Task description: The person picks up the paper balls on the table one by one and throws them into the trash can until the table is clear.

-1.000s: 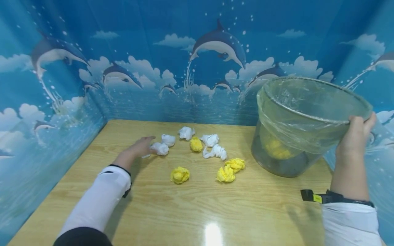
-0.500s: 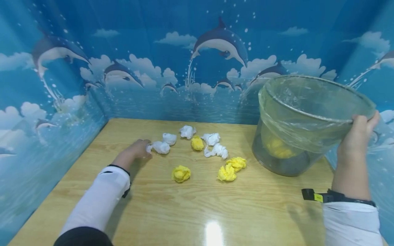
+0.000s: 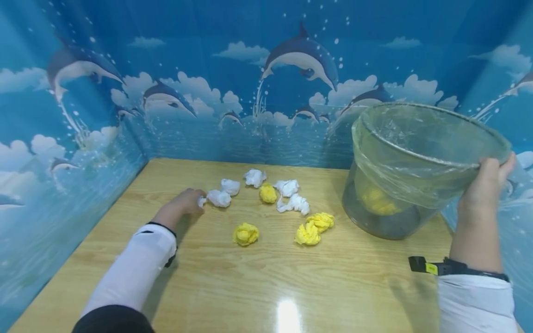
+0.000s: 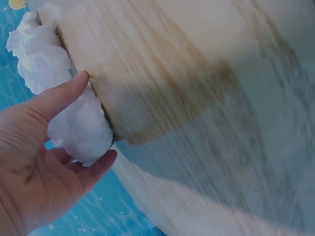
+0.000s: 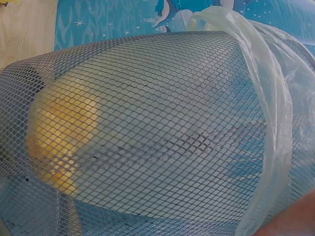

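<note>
At the left of the table, my left hand [image 3: 185, 202] holds a crumpled white paper ball [image 4: 86, 130] between thumb and fingers. In the head view only a bit of that ball shows past the fingertips. Two more white paper balls [image 3: 219, 198] lie just right of it. My right hand [image 3: 483, 189] grips the rim of a mesh wastebasket [image 3: 354, 203], which leans toward me on the right. A thin, pale green plastic bag [image 3: 416, 178] lines it and folds over the rim. Yellow crumpled paper [image 5: 69, 123] shows through the mesh near the bottom.
Mid-table lie a yellow paper ball [image 3: 268, 193] and white ones [image 3: 254, 177] around it. Nearer me are a single yellow ball [image 3: 245, 234] and a touching yellow pair [image 3: 307, 234]. A blue dolphin-print curtain [image 3: 208, 92] encloses the wooden table [image 3: 233, 282] at back and sides.
My left hand has come down around the leftmost white paper ball, its fingers closing from an outstretched pose. The right hand keeps its grip on the wastebasket rim, which has barely moved.
</note>
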Available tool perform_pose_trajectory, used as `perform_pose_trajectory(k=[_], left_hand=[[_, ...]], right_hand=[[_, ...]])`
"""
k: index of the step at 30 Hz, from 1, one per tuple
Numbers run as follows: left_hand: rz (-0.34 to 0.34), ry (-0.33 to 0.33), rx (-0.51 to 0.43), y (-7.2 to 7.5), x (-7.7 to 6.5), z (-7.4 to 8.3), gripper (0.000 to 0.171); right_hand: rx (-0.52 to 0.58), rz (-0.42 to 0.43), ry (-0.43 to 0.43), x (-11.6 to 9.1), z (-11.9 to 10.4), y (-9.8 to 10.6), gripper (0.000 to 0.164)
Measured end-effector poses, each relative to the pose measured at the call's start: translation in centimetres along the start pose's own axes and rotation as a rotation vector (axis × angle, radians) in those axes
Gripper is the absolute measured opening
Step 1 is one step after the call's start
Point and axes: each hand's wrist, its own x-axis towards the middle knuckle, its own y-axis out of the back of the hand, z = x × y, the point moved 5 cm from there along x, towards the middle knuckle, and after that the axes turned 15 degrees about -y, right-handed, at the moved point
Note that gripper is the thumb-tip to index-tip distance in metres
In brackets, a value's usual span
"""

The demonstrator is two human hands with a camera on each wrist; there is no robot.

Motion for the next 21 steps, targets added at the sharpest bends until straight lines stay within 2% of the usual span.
perform_pose_trajectory(k=[15, 21], left_hand=[[-0.026, 0.011, 0.012, -0.14, 0.05, -0.15, 0.054], [0.008, -0.003, 0.011, -0.15, -0.11, -0.12, 0.048]], right_hand=[[-0.005, 0.021, 0.014, 0.11, 0.19, 0.18, 0.068], [-0.009, 0.012, 0.014, -0.11, 0.15, 0.08, 0.067]])
